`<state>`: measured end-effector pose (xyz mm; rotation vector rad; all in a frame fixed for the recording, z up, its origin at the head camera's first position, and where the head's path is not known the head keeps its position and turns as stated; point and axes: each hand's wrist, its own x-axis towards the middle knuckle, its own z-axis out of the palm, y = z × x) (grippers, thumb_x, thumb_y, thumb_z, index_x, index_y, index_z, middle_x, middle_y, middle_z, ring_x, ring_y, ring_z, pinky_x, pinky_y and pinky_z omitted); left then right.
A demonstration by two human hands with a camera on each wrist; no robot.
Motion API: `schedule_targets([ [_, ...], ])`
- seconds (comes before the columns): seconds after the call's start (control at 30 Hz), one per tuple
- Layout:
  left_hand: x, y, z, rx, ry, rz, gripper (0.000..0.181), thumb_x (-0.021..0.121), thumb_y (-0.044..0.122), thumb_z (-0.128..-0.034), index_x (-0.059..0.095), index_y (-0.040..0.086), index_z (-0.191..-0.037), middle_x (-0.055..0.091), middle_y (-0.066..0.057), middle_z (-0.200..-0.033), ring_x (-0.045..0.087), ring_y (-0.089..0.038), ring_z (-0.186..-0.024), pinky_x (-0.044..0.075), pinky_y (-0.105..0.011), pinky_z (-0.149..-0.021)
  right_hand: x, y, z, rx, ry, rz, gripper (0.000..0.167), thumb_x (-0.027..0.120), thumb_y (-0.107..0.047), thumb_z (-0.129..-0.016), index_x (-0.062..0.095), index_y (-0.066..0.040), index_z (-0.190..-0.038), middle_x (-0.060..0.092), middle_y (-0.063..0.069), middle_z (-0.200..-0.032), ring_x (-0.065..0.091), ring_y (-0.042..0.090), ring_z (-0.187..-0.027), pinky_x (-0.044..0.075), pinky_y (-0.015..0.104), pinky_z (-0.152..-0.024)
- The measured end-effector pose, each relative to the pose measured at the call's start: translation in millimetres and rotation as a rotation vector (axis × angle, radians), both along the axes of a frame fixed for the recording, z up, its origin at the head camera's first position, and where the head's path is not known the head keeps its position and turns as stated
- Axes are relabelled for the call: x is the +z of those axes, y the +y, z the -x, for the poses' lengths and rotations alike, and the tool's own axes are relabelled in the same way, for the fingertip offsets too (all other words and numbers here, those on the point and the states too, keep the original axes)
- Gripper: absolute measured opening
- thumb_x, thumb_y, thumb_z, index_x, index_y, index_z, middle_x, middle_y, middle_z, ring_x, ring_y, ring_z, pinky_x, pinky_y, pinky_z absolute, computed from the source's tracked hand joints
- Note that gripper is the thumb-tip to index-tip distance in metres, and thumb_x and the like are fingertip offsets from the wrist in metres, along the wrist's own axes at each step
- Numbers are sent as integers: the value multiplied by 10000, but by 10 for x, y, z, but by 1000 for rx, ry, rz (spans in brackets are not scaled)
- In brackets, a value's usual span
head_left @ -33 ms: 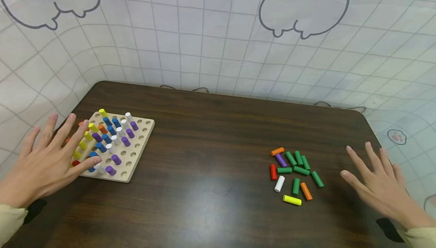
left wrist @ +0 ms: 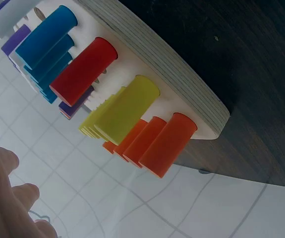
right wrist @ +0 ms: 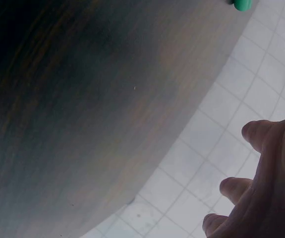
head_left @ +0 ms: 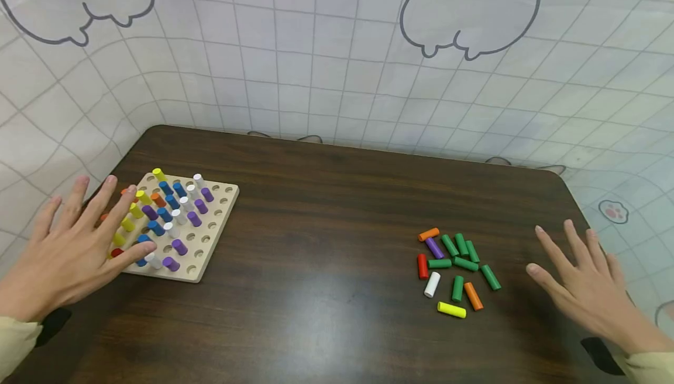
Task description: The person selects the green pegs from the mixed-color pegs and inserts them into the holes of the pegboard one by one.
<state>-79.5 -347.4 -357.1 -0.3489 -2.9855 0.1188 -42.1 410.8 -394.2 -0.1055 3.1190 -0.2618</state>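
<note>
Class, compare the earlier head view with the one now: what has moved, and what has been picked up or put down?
Nothing visibly moved; nothing was taken hold of or let go. The left hand stays spread by the pegboard, the right hand stays spread beside the loose pegs, and the pegs lie as before on the table.

A dark wood-grain table (head_left: 316,208) with rounded far corners stands against a wrinkled white backdrop (head_left: 342,56) printed with grey grid lines, rounded cartoon animals (head_left: 468,21) and a pink-padded paw print (head_left: 614,212). Pale light glares off the tabletop's near middle.
</note>
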Motion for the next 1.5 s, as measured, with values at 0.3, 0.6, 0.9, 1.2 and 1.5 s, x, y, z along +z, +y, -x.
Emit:
schedule_targets([
  [0.3, 49, -6, -24, -7, -30, -5, 969, 493, 674, -993, 35, 164, -1678, -25, -170, -1756, -266, -365, -1595, -153, -674, -1266, 118, -14, -52, 12, -9, 56, 730, 429, -449, -1098, 16, -288, -1677, -220, 172, -1726, -259, 541, -1549, -61, 877, -1097],
  [0.6, 35, -24, 21, -14, -45, -33, 1000, 516, 679, -979, -7, 190, -1678, -61, -131, -1762, -257, -360, -1602, -165, -654, -1273, 268, -44, -25, -7, -4, 79, 717, 416, -441, -1104, 14, -286, -1678, -224, 165, -1728, -260, 539, -1548, -48, 867, -1097],
  [0.9, -6, -65, 116, -20, -85, -83, 1047, 533, 674, -970, -79, 191, -1669, -140, -97, -1752, -291, -330, -1589, -178, -671, -1263, 374, -161, -5, -13, 1, 99, 720, 405, -447, -1105, 1, -283, -1678, -216, 161, -1732, -245, 522, -1563, -46, 857, -1116],
  [1.2, -26, -117, 156, -11, -71, -79, 1126, 568, 720, -921, -59, 158, -1669, -63, -161, -1754, -215, -393, -1608, -170, -652, -1275, 457, -347, 122, 9, 37, 126, 733, 415, -440, -1107, -17, -280, -1677, -205, 155, -1738, -229, 506, -1577, -41, 847, -1131],
  [1.5, -115, -246, 129, -48, -69, -107, 1146, 610, 693, -911, -33, 124, -1670, -41, -173, -1755, -166, -404, -1618, -191, -574, -1298, 477, -639, 293, 43, 70, 157, 744, 422, -487, -1096, 23, -260, -1682, -169, 163, -1746, -211, 463, -1599, -94, 802, -1189],
])
